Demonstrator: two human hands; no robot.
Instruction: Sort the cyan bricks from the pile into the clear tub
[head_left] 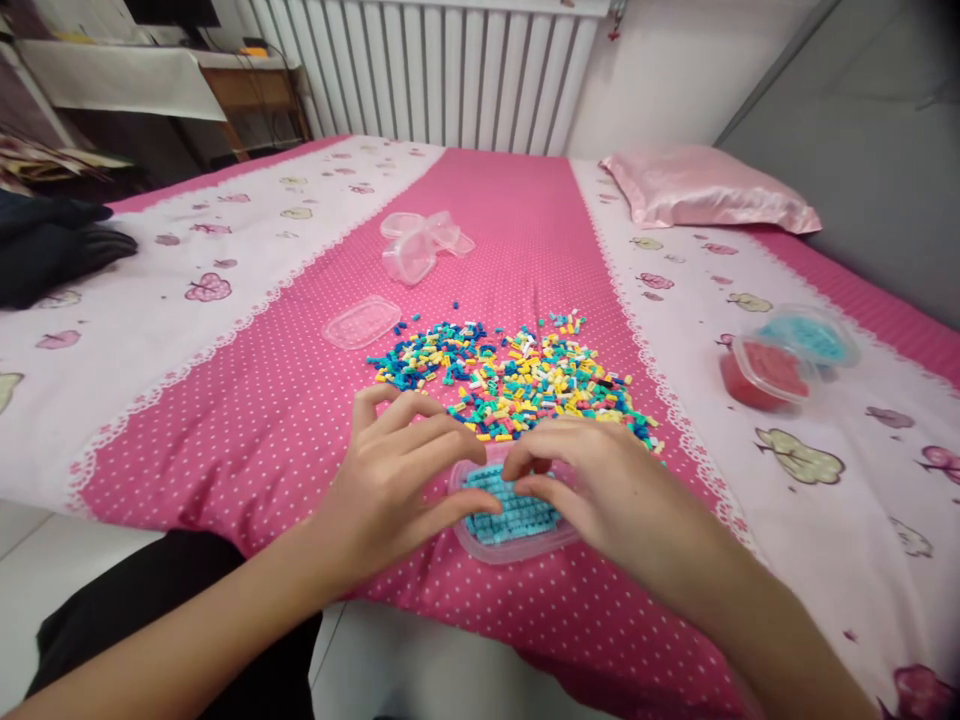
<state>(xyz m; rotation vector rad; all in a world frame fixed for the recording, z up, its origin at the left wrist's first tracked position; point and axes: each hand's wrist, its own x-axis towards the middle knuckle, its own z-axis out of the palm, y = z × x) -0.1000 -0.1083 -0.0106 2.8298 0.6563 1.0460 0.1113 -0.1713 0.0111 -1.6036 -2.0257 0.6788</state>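
A clear plastic tub (517,553) sits near the bed's front edge. Rows of small light-blue building bricks (510,512) are packed tightly inside it. My left hand (405,470) reaches over the tub's left side, fingers bent and spread, thumb stretched over the bricks, nothing visible in its grasp. From the right, my right hand (581,475) bends over the tub, thumb and forefinger tips close together above the bricks; whatever is between them is too small or hidden to make out. Just beyond both hands spreads a loose pile of mixed tiny bricks (540,380) in yellow, blue, green, red and white.
A clear lid (361,322) lies left of the pile, with several empty clear containers and lids (420,245) farther back. To the right stand a tub of red pieces (765,372) and a tub of blue pieces (810,335). A pink pillow (709,188) lies at the far right.
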